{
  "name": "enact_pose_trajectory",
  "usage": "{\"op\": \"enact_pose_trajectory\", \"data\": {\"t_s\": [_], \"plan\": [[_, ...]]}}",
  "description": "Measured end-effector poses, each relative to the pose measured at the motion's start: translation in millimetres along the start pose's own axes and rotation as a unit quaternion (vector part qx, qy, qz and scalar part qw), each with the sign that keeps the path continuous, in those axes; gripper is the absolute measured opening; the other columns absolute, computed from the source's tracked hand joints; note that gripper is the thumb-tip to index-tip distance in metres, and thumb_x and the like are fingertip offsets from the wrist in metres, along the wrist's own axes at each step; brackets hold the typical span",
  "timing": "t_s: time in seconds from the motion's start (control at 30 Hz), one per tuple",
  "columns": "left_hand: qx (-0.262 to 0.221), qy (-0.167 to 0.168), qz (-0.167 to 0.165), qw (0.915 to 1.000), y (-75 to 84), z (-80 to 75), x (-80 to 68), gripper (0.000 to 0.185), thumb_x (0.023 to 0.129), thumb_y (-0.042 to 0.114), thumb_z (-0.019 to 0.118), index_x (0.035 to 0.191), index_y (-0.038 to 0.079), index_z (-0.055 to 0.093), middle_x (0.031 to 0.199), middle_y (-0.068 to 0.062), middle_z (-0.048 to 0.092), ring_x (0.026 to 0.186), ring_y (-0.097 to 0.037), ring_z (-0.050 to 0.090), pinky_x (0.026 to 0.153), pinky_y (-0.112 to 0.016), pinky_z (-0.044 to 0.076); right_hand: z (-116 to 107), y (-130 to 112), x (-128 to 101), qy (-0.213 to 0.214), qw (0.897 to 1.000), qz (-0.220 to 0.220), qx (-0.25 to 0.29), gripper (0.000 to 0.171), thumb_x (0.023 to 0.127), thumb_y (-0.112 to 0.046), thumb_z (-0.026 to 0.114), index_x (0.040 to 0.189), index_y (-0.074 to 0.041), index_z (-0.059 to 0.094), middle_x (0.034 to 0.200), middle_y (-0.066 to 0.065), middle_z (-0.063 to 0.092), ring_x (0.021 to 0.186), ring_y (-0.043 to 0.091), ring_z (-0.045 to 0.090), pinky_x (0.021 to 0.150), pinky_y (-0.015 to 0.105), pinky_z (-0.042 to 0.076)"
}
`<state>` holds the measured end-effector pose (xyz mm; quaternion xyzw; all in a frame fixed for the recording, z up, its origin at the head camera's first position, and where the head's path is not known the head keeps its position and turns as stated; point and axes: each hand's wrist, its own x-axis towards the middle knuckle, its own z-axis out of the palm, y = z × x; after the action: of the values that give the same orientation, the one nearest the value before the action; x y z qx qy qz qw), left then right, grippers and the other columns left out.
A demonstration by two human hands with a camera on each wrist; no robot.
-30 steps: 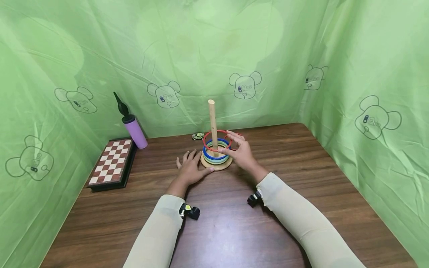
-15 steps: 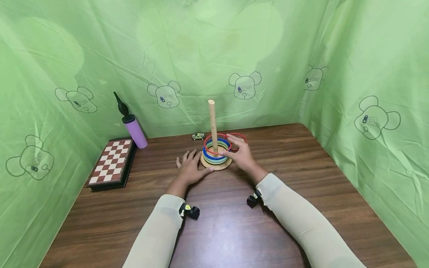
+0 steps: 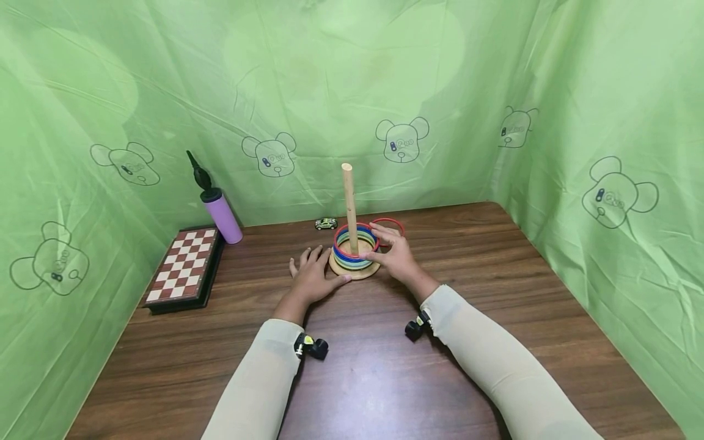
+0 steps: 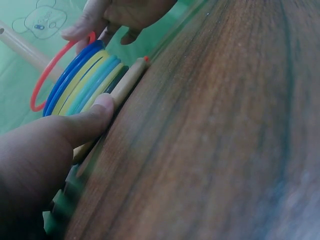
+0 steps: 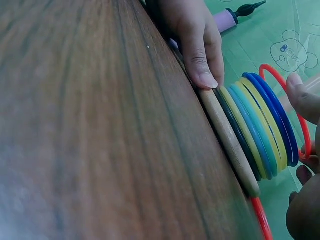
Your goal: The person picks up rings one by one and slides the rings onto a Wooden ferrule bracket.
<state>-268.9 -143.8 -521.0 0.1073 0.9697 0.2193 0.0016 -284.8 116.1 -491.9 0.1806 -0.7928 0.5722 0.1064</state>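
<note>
Red ring [image 3: 355,242] on the stack, pinched by right hand [image 3: 397,255]

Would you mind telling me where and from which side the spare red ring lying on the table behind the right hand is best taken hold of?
Pinch the spare red ring at its far-right arc, coming from above and the right. It lies flat on the table, thin and open in the middle, so a fingertip can likely hook inside. Its near-left side is crowded by the right hand and the peg base.
</note>
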Motion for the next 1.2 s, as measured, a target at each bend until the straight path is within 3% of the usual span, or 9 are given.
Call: {"op": "enact_pose_trajectory", "data": {"t_s": [0.67,1.2], "plan": [[-0.005,0.007,0.004,1.0,0.6,-0.2,0.6,0.104,0.089,0.083,0.068,0.171,0.025,0.039,0.178,-0.014,0.033,0.169,-0.043,0.018,0.128,-0.082,0.002,-1.0,6.4,0.8,-0.006,1.0,-0.014,-0.004,0.077,0.078,-0.005,0.098,0.145,0.01,0.063,0.16,0.017,0.06,0.149,0.039,0.048,0.128,0.055,0.034],[-0.003,-0.002,-0.003,1.0,0.3,-0.1,-0.4,0.106,0.09,0.084,0.067,0.172,0.026,0.037,0.18,-0.012,0.031,0.169,-0.041,0.016,0.128,-0.081,0.002,-0.6,12.6,-0.5,-0.024,1.0,-0.001,-0.014,0.078,0.081,-0.011,0.097,0.151,0.0,0.063,0.164,0.013,0.058,0.152,0.037,0.046,0.125,0.055,0.038]]}}
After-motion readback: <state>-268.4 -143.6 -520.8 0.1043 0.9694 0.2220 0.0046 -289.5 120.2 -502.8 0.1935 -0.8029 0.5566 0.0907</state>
